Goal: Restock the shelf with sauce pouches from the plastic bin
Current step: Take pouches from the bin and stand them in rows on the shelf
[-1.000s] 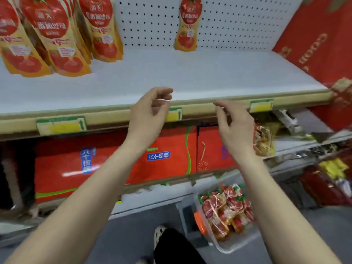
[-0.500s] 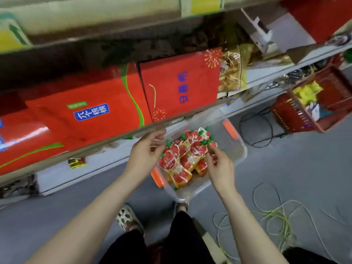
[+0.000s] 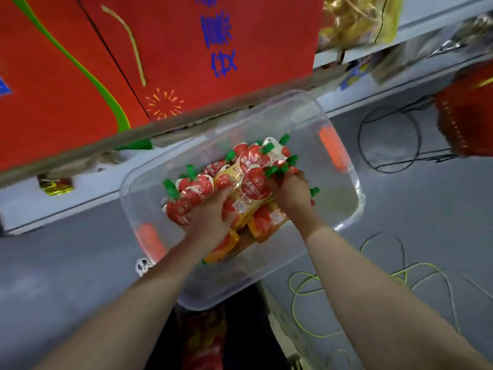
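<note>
Grey floor [image 3: 80, 263] below now: down from the shelf, my left hand [image 3: 210, 217] and right hand [image 3: 290, 190] curl round sauce pouches [image 3: 253, 182] in the plastic bin [image 3: 346, 204], another load starting.

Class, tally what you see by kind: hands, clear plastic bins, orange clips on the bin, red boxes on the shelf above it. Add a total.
Hands, both gripping sauce pouches: 2
Clear plastic bin: 1
Orange clips: 2
Red boxes: 2
Total: 7
</note>
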Motion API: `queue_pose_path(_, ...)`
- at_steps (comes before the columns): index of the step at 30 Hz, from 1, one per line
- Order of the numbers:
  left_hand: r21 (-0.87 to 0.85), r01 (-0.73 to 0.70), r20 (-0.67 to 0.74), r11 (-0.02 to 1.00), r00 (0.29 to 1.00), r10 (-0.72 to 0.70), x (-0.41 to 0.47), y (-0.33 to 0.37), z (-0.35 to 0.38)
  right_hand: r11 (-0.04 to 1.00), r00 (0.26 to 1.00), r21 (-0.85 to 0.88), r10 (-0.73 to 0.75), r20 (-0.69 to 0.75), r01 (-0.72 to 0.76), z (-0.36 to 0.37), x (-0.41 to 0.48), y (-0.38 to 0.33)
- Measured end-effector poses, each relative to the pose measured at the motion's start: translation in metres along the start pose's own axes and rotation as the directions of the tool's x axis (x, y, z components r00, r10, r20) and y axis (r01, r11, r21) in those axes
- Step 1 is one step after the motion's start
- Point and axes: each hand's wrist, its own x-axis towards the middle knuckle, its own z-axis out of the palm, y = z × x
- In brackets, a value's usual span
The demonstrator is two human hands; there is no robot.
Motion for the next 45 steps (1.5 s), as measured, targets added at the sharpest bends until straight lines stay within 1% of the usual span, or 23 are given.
queue_pose_path(2,0.056,0.033,0.037,0.998,0.999,-0.035,0.011,0.000,0.011,0.997,0.997,0.037,0.062,-0.038,-0.060,0.009,0.008,0.002)
queue_pose_path(3,0.073,0.038,0.048,0.997,0.998,-0.042,0.014,0.001,0.015,0.993,0.995,0.089,0.086,-0.048,-0.082,0.011,0.009,0.003)
queue_pose_path(5,0.091,0.038,0.034,0.995,0.999,-0.041,0.019,0.001,0.020,0.955,0.994,0.281,0.109,-0.025,-0.098,0.012,0.011,0.006)
queue_pose_path(7,0.084,0.045,0.013,0.995,0.999,-0.046,0.022,0.001,0.021,0.839,0.994,0.534,0.103,0.033,-0.105,0.008,0.009,0.004)
queue_pose_path(9,0.077,0.043,0.003,0.996,0.999,-0.043,0.023,0.002,0.021,0.691,0.997,0.718,0.063,0.055,-0.083,0.002,0.000,-0.002)
queue_pose_path(10,0.079,0.046,0.003,0.996,0.999,-0.046,0.023,0.004,0.020,0.642,0.999,0.765,0.021,0.048,-0.051,-0.002,-0.005,-0.004)
queue_pose_path(12,0.071,0.059,-0.008,0.996,0.998,-0.059,0.024,0.006,0.015,0.598,0.997,0.801,-0.076,0.016,0.033,-0.011,-0.017,-0.008)
queue_pose_path(15,0.083,0.030,-0.146,0.996,0.989,-0.018,0.024,0.005,0.006,0.514,0.974,0.853,-0.224,0.025,0.096,-0.023,-0.032,-0.008)
queue_pose_path(16,0.109,0.016,-0.188,0.994,0.982,0.004,0.023,0.006,0.003,0.486,0.969,0.869,-0.244,0.028,0.097,-0.027,-0.037,-0.008)
queue_pose_path(18,0.102,-0.001,-0.234,0.995,0.972,0.025,0.019,0.004,-0.001,0.387,0.975,0.920,-0.222,0.031,0.059,-0.037,-0.041,-0.013)
queue_pose_path(20,0.011,-0.008,-0.279,1.000,0.960,0.011,0.012,0.001,-0.002,0.237,0.981,0.970,-0.166,0.097,-0.056,-0.048,-0.040,-0.020)
queue_pose_path(21,-0.058,-0.001,-0.312,0.998,0.950,-0.017,0.008,-0.001,-0.003,0.191,0.983,0.977,-0.135,0.126,-0.099,-0.052,-0.036,-0.023)
queue_pose_path(22,-0.155,0.016,-0.334,0.988,0.940,-0.068,0.003,-0.002,-0.004,0.185,0.984,0.975,-0.109,0.141,-0.119,-0.055,-0.031,-0.026)
queue_pose_path(23,-0.282,0.025,-0.347,0.959,0.930,-0.126,0.000,-0.002,-0.006,0.216,0.985,0.968,-0.084,0.147,-0.126,-0.055,-0.023,-0.029)
queue_pose_path(25,-0.505,0.010,-0.340,0.863,0.917,-0.210,-0.005,-0.004,-0.012,0.344,0.986,0.932,-0.068,0.149,-0.117,-0.048,-0.009,-0.034)
queue_pose_path(28,-0.661,0.000,-0.299,0.750,0.917,-0.264,-0.011,-0.010,-0.022,0.608,0.976,0.787,-0.087,0.197,-0.105,-0.024,0.000,-0.044)
queue_pose_path(29,-0.685,0.005,-0.284,0.728,0.919,-0.274,-0.013,-0.013,-0.024,0.658,0.974,0.746,-0.088,0.207,-0.100,-0.016,-0.001,-0.047)
queue_pose_path(30,-0.690,0.018,-0.270,0.724,0.921,-0.281,-0.016,-0.015,-0.026,0.676,0.975,0.729,-0.075,0.209,-0.104,-0.009,-0.002,-0.049)
queue_pose_path(33,-0.662,0.050,-0.257,0.748,0.922,-0.288,-0.024,-0.018,-0.031,0.621,0.979,0.768,-0.003,0.205,-0.159,0.002,-0.008,-0.052)
queue_pose_path(35,-0.679,0.045,-0.250,0.733,0.924,-0.288,-0.030,-0.017,-0.037,0.595,0.980,0.789,-0.011,0.197,-0.152,0.001,-0.015,-0.053)
queue_pose_path(40,-0.724,0.031,-0.228,0.689,0.932,-0.281,-0.050,-0.012,-0.061,0.553,0.986,0.833,-0.141,0.094,-0.001,-0.023,-0.048,-0.061)
queue_pose_path(42,-0.756,0.023,-0.214,0.654,0.936,-0.280,-0.061,-0.010,-0.075,0.535,0.985,0.845,-0.161,0.065,0.032,-0.038,-0.066,-0.071)
queue_pose_path(45,-0.791,0.024,-0.193,0.611,0.938,-0.287,-0.079,-0.009,-0.100,0.574,0.988,0.819,-0.140,0.071,0.023,-0.056,-0.101,-0.093)
